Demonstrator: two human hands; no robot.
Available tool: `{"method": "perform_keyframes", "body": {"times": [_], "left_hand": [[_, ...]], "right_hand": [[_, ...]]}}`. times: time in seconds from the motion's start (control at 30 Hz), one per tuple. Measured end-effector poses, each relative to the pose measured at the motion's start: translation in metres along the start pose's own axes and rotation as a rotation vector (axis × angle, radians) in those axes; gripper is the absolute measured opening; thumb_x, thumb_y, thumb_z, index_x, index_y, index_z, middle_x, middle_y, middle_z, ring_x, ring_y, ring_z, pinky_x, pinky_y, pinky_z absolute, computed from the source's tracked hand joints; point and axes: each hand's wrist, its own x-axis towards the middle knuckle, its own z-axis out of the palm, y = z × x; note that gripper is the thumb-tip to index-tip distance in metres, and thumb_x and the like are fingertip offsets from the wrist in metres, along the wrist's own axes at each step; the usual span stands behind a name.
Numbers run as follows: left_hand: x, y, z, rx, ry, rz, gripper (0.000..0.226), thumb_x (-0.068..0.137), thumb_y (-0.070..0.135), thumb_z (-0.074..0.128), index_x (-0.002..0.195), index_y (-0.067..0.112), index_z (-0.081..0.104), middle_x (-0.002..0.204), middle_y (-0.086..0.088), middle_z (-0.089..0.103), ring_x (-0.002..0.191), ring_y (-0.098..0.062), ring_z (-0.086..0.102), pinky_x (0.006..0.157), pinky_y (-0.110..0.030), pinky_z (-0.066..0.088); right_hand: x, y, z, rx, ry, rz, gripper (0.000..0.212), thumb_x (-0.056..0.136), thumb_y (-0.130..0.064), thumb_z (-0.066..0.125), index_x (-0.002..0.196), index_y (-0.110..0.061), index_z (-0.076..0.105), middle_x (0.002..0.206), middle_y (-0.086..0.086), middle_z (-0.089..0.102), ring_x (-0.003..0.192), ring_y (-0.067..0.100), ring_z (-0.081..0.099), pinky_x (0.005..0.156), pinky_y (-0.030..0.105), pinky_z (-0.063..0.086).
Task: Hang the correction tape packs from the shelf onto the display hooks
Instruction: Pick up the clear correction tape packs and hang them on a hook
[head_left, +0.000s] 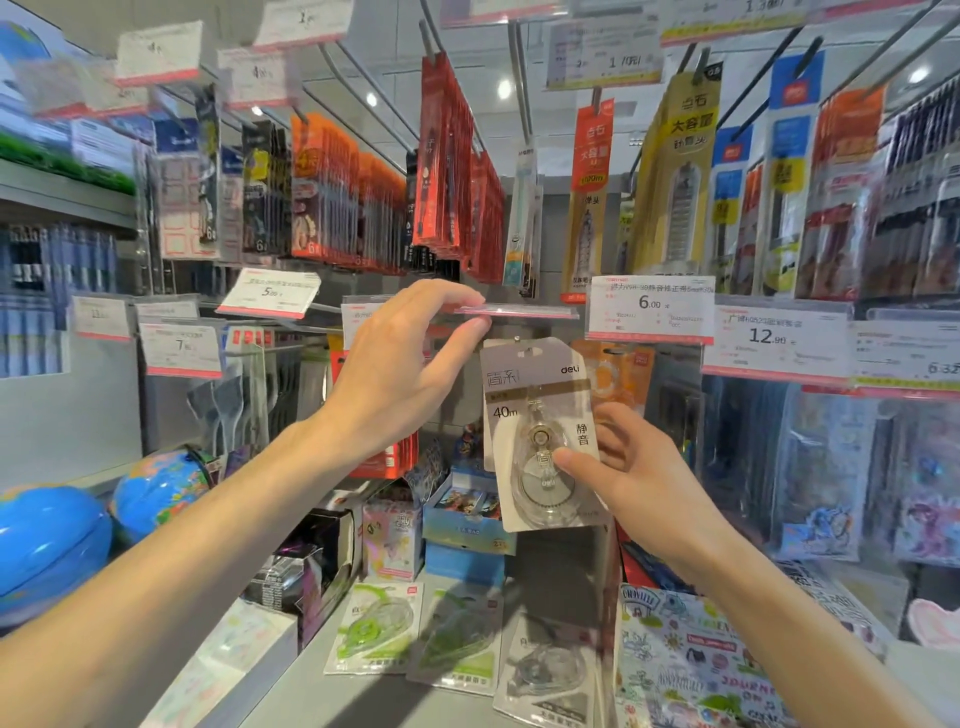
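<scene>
Left fingers (470, 312) pinch price tag (517, 311) – apparently | right fingers (569, 460) grip correction tape pack (540, 431)

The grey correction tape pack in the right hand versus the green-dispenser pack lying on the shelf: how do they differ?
The grey correction tape pack is upright at hook height, pinched by the right hand; the green-dispenser pack lies flat on the shelf, untouched. The grey pack's card is grey with a clear dispenser; the other's is white with a green one. Both are carded blister packs.
</scene>
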Motion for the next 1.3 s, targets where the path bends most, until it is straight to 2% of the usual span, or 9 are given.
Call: {"method": "perform_keyframes", "body": {"times": [0.1,0.2,0.33,0.5,0.63,0.8,0.97,1.13,1.3], "left_hand": [[-0.001,0.0,0.0,0.01,-0.008,-0.008,0.022,0.103,0.024,0.062,0.122,0.014,0.068,0.119,0.003,0.071,0.11,-0.006,0.062,0.087,-0.008,0.043],[-0.002,-0.002,0.0,0.005,-0.014,-0.021,0.022,0.103,0.025,0.062,0.122,0.015,0.068,0.118,0.004,0.071,0.107,-0.004,0.061,0.087,-0.001,0.04],[-0.004,-0.004,0.0,-0.01,-0.014,-0.027,0.023,0.103,0.027,0.062,0.123,0.016,0.068,0.119,0.006,0.071,0.109,-0.005,0.062,0.091,-0.009,0.044],[-0.007,-0.007,0.001,-0.018,-0.008,-0.034,0.023,0.103,0.025,0.062,0.125,0.018,0.067,0.121,0.008,0.07,0.113,-0.007,0.063,0.099,-0.027,0.048],[-0.013,-0.008,0.005,-0.058,0.007,-0.039,0.027,0.101,0.021,0.064,0.129,0.018,0.066,0.123,0.009,0.07,0.112,-0.004,0.064,0.094,-0.011,0.045],[-0.052,-0.021,0.021,-0.178,0.076,-0.139,0.026,0.098,0.017,0.067,0.123,0.023,0.066,0.112,0.013,0.068,0.102,-0.003,0.067,0.08,-0.007,0.049],[-0.069,-0.047,0.063,-0.228,-0.018,-0.414,0.023,0.098,0.028,0.066,0.121,0.034,0.062,0.114,0.02,0.067,0.104,0.003,0.064,0.09,-0.026,0.056],[-0.047,-0.062,0.105,-0.327,-0.213,-0.574,0.057,0.103,0.051,0.054,0.154,0.04,0.031,0.156,0.014,0.047,0.123,-0.002,0.059,0.097,-0.012,0.046],[-0.029,-0.069,0.142,-0.623,-0.276,-0.676,0.084,0.091,0.074,0.044,0.161,0.041,0.012,0.169,0.009,0.03,0.153,-0.02,0.035,0.125,-0.055,0.026]], "right_hand": [[0.01,0.0,0.005,-0.019,0.029,0.026,0.027,0.095,-0.029,0.075,0.115,-0.039,0.06,0.108,-0.029,0.076,0.097,-0.009,0.073,0.072,0.008,0.056],[0.018,-0.002,0.011,-0.039,0.057,0.043,0.036,0.094,-0.033,0.075,0.12,-0.042,0.051,0.107,-0.024,0.073,0.103,-0.007,0.068,0.087,0.016,0.054],[0.024,-0.001,0.016,-0.048,0.077,0.052,0.037,0.094,-0.031,0.075,0.113,-0.049,0.048,0.097,-0.031,0.07,0.098,-0.012,0.069,0.081,0.011,0.055],[0.023,0.002,0.02,-0.1,0.126,0.067,0.06,0.094,-0.04,0.074,0.144,-0.039,0.04,0.107,-0.028,0.06,0.101,-0.01,0.059,0.074,0.014,0.05],[0.026,0.008,0.027,-0.161,0.165,0.004,0.074,0.095,-0.035,0.071,0.156,-0.041,0.029,0.117,-0.02,0.068,0.104,0.002,0.069,0.089,0.029,0.058],[0.032,0.026,0.034,-0.257,0.17,-0.021,0.073,0.097,-0.028,0.065,0.159,-0.041,0.028,0.094,-0.015,0.075,0.081,-0.005,0.072,0.066,0.017,0.059],[0.043,0.035,0.04,-0.314,0.191,-0.038,0.081,0.099,-0.035,0.063,0.163,-0.044,0.013,0.15,-0.003,0.058,0.093,-0.002,0.06,0.088,0.029,0.052],[0.059,0.051,0.041,-0.354,0.154,0.061,0.085,0.1,-0.026,0.056,0.157,-0.054,0.0,0.15,0.005,0.057,0.07,0.002,0.067,0.055,0.013,0.05],[0.069,0.06,0.044,-0.33,0.187,0.05,0.076,0.102,-0.035,0.057,0.149,-0.062,0.004,0.161,-0.006,0.04,0.072,-0.013,0.065,0.049,0.0,0.043]]}}
